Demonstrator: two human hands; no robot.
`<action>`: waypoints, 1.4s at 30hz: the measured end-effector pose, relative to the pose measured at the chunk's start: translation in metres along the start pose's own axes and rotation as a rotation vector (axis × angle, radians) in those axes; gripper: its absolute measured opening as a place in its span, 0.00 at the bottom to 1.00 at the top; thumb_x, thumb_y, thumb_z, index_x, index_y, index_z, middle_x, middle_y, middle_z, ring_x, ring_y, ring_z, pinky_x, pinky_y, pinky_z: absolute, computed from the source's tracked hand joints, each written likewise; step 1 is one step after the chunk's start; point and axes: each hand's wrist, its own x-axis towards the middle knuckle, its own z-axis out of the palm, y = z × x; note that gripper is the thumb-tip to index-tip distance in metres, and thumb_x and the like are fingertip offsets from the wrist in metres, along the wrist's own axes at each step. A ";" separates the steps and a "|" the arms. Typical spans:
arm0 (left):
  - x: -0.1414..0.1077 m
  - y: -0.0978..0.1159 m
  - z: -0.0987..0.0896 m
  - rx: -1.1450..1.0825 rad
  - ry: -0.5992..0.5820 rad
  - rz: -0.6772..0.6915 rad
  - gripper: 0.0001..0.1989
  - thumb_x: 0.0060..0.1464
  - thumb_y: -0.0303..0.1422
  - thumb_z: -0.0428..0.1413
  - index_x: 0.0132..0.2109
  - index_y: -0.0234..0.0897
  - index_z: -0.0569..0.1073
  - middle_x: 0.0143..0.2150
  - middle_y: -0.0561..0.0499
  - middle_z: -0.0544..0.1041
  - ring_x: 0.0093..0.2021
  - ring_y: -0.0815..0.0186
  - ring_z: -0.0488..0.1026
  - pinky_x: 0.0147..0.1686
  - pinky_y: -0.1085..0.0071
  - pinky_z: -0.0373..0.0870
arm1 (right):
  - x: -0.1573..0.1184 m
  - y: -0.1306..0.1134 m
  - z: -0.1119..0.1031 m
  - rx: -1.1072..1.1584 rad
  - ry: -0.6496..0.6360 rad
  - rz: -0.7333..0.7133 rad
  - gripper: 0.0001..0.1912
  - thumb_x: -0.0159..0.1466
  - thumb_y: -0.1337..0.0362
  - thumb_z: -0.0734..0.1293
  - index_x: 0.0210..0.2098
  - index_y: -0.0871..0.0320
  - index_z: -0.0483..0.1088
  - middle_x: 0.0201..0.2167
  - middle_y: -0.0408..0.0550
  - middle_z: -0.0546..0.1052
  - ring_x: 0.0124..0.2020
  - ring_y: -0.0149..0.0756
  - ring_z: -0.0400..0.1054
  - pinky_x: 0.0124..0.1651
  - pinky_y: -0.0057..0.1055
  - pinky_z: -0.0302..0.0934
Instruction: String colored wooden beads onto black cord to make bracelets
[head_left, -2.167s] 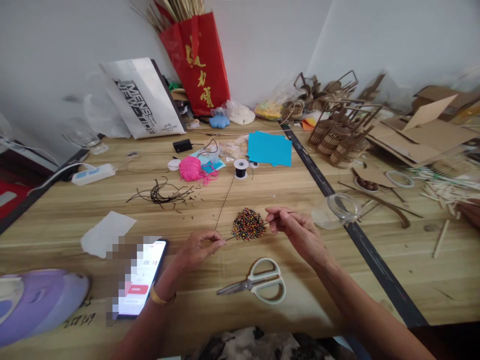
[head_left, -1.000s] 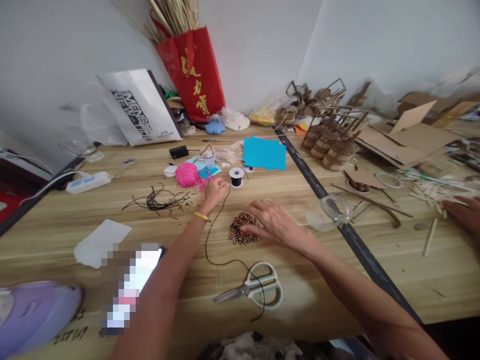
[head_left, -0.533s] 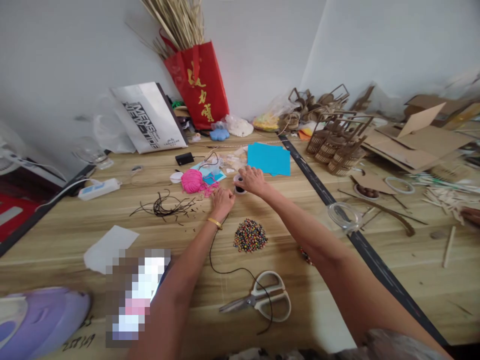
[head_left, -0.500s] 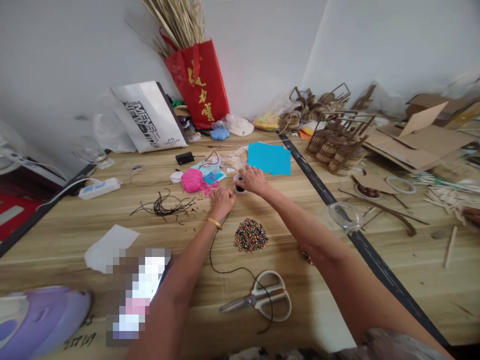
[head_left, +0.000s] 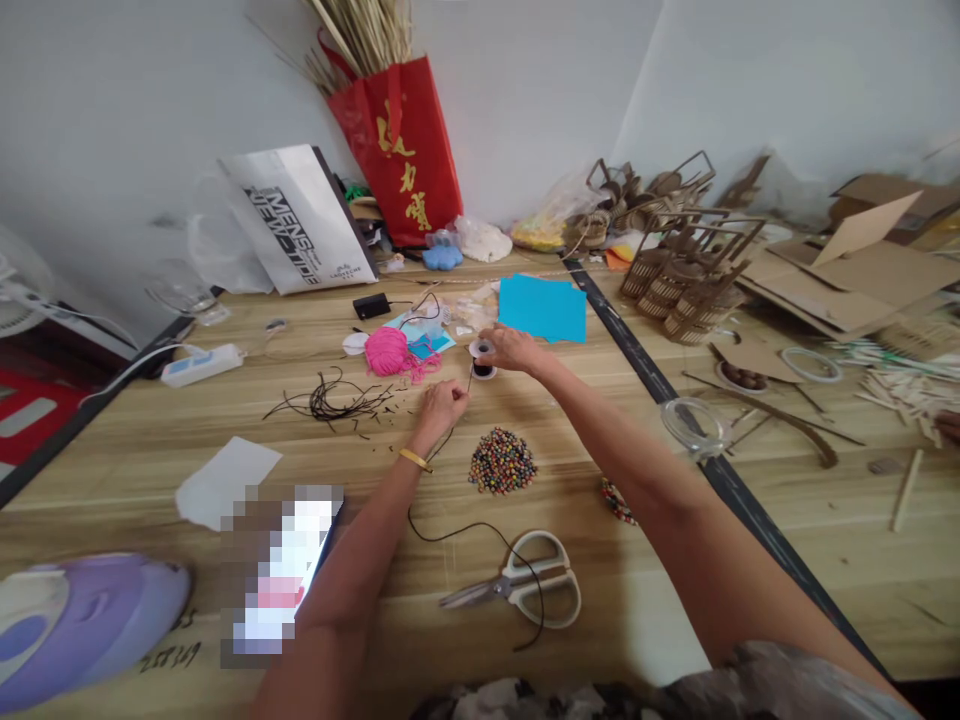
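My right hand [head_left: 511,350] grips a small spool [head_left: 484,366] of black cord from its right side, and the spool is tilted so that its pale end shows. My left hand [head_left: 442,405] is closed in a pinch on the black cord [head_left: 480,525], just to the left of the spool. From that hand the cord trails down the table and crosses the white-handled scissors [head_left: 517,585]. Between my forearms lies a pile of multicoloured beads [head_left: 502,462]. A string of beads [head_left: 617,502] is partly hidden by my right forearm.
Pink yarn [head_left: 387,352] and black cord scraps [head_left: 330,400] lie left of my hands. Blue sheets [head_left: 543,308] are behind them. A blurred phone [head_left: 289,580] rests beside my left forearm. Small woven baskets [head_left: 686,280] and cardboard [head_left: 832,275] stand at the right.
My left hand has drawn slightly down and left from the spool, with cord stretched between them. The spool has tipped and shows more of its black winding.
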 end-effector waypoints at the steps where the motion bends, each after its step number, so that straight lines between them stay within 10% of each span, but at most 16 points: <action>1: -0.001 -0.001 0.000 -0.027 -0.001 -0.003 0.06 0.48 0.31 0.55 0.27 0.33 0.74 0.26 0.49 0.76 0.29 0.65 0.70 0.32 0.71 0.61 | -0.002 -0.001 0.001 0.002 0.002 -0.001 0.27 0.59 0.54 0.65 0.56 0.54 0.62 0.54 0.56 0.66 0.53 0.50 0.62 0.48 0.40 0.58; 5: -0.006 -0.009 -0.004 -0.153 -0.019 -0.012 0.10 0.47 0.29 0.53 0.39 0.32 0.73 0.27 0.50 0.77 0.28 0.66 0.72 0.31 0.72 0.64 | -0.022 -0.010 -0.005 -0.017 0.079 -0.044 0.33 0.58 0.55 0.68 0.59 0.56 0.57 0.57 0.58 0.62 0.55 0.52 0.57 0.48 0.39 0.57; 12: -0.016 -0.012 -0.014 -0.690 -0.181 -0.157 0.18 0.50 0.26 0.48 0.49 0.32 0.67 0.25 0.51 0.77 0.27 0.66 0.75 0.31 0.71 0.70 | -0.077 -0.050 0.004 0.115 -0.007 -0.192 0.13 0.66 0.60 0.59 0.42 0.61 0.69 0.35 0.54 0.76 0.36 0.37 0.68 0.35 0.28 0.53; 28: -0.021 -0.017 -0.020 -0.401 0.042 -0.055 0.12 0.49 0.24 0.50 0.39 0.34 0.75 0.29 0.49 0.77 0.32 0.64 0.73 0.39 0.67 0.69 | -0.065 -0.082 0.050 0.062 -0.104 -0.028 0.13 0.64 0.72 0.56 0.43 0.66 0.70 0.44 0.64 0.74 0.47 0.47 0.68 0.47 0.38 0.58; 42: -0.019 -0.005 -0.017 -0.664 -0.075 -0.161 0.16 0.53 0.41 0.51 0.25 0.33 0.69 0.19 0.54 0.69 0.20 0.71 0.66 0.19 0.77 0.60 | -0.060 -0.070 0.065 0.964 -0.023 0.093 0.11 0.64 0.66 0.58 0.27 0.61 0.65 0.28 0.47 0.75 0.29 0.30 0.70 0.31 0.23 0.63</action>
